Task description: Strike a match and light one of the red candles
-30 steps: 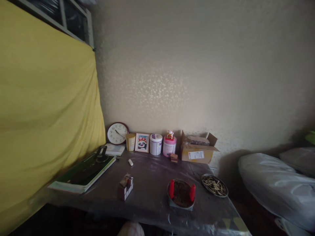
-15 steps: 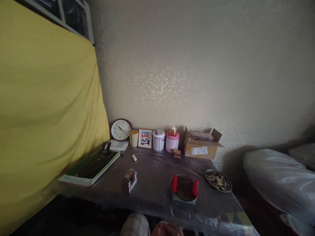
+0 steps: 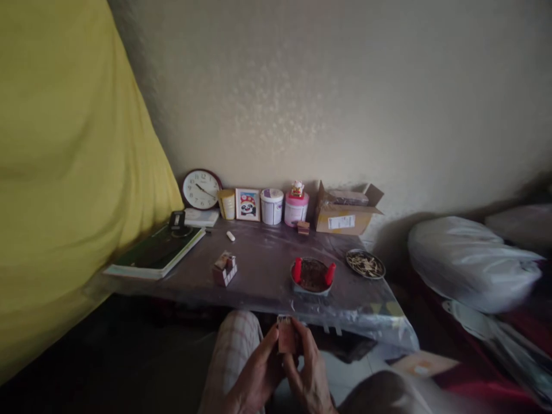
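Reddish box, long axis upright, clamped between left hand and right hand.

Table: low, dark top under clear plastic sheet.
- 12 o'clock, back row along wall: clock, yellow cup, framed picture, white tub, pink tub, cardboard box.
- 9 o'clock: book.
- 7 o'clock: small block stack.
- 5 o'clock: round dish with two red pieces.
- 3 o'clock: plate of sticks.
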The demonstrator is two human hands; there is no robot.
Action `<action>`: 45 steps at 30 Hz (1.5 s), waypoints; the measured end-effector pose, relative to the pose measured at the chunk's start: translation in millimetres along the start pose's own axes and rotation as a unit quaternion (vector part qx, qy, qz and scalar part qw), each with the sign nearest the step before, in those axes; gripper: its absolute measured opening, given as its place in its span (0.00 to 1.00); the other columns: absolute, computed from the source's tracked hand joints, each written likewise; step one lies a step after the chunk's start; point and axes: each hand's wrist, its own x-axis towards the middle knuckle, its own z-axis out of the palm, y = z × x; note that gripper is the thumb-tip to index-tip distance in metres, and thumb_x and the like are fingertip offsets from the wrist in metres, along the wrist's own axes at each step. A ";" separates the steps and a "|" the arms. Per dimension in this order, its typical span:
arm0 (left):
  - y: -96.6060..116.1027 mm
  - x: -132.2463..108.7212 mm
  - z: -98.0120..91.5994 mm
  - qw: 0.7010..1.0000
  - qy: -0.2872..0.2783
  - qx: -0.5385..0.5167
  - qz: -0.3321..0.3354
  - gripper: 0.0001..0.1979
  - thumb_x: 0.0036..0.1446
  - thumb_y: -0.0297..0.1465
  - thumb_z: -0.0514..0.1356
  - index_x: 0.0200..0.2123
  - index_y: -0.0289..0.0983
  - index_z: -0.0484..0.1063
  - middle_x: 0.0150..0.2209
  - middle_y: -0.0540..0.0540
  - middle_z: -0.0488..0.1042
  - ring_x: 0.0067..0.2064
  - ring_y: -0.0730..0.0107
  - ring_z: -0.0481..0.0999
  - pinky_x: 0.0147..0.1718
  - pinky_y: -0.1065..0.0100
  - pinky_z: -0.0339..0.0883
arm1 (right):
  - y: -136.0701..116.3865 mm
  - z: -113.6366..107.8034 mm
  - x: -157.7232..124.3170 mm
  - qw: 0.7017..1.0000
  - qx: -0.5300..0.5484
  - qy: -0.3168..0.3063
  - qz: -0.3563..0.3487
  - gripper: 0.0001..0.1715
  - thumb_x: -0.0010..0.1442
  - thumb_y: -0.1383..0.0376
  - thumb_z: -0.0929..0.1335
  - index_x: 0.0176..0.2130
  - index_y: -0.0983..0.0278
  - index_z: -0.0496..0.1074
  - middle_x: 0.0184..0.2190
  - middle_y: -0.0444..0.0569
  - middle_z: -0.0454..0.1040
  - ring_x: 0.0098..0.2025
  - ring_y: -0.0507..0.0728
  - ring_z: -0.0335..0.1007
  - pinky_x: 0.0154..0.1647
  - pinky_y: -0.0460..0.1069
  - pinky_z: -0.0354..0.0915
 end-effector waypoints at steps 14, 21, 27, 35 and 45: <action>12.5 4.0 -19.9 0.996 -0.031 -0.089 0.006 0.12 0.63 0.34 0.56 0.42 0.34 0.75 0.36 0.43 0.81 0.37 0.66 0.79 0.36 0.66 0.71 | 2.6 -28.2 25.5 0.990 0.067 -0.124 -0.030 0.20 0.61 0.63 0.68 0.53 0.61 0.68 0.47 0.52 0.73 0.35 0.53 0.74 0.37 0.48 0.73; 14.3 1.1 -23.0 0.997 -0.019 -0.052 -0.044 0.16 0.65 0.34 0.52 0.45 0.29 0.74 0.34 0.38 0.81 0.31 0.68 0.78 0.30 0.67 0.71 | 1.8 -39.3 56.3 0.985 -0.026 -0.148 -0.086 0.12 0.67 0.67 0.62 0.41 0.62 0.75 0.41 0.52 0.75 0.42 0.56 0.75 0.44 0.49 0.70; 14.8 -0.2 -20.3 0.998 -0.029 -0.023 -0.048 0.16 0.65 0.35 0.52 0.42 0.30 0.75 0.32 0.39 0.81 0.31 0.67 0.78 0.29 0.68 0.68 | -3.6 -44.3 63.4 0.958 -0.126 -0.228 -0.124 0.11 0.65 0.70 0.63 0.43 0.62 0.74 0.39 0.50 0.75 0.36 0.54 0.75 0.37 0.46 0.69; 11.3 -3.1 -24.2 0.998 -0.039 0.004 -0.050 0.15 0.63 0.36 0.54 0.41 0.31 0.76 0.31 0.39 0.81 0.32 0.66 0.78 0.30 0.68 0.66 | -7.6 -48.4 65.2 0.922 -0.170 -0.296 -0.181 0.11 0.67 0.70 0.62 0.42 0.61 0.74 0.37 0.47 0.73 0.32 0.51 0.72 0.32 0.43 0.66; 7.2 -6.4 -26.1 0.998 -0.017 0.013 -0.067 0.15 0.61 0.36 0.56 0.36 0.31 0.76 0.28 0.39 0.81 0.29 0.65 0.77 0.29 0.67 0.65 | -9.7 -52.8 67.6 0.893 -0.195 -0.335 -0.227 0.13 0.68 0.69 0.61 0.33 0.65 0.71 0.33 0.47 0.72 0.31 0.52 0.69 0.31 0.44 0.64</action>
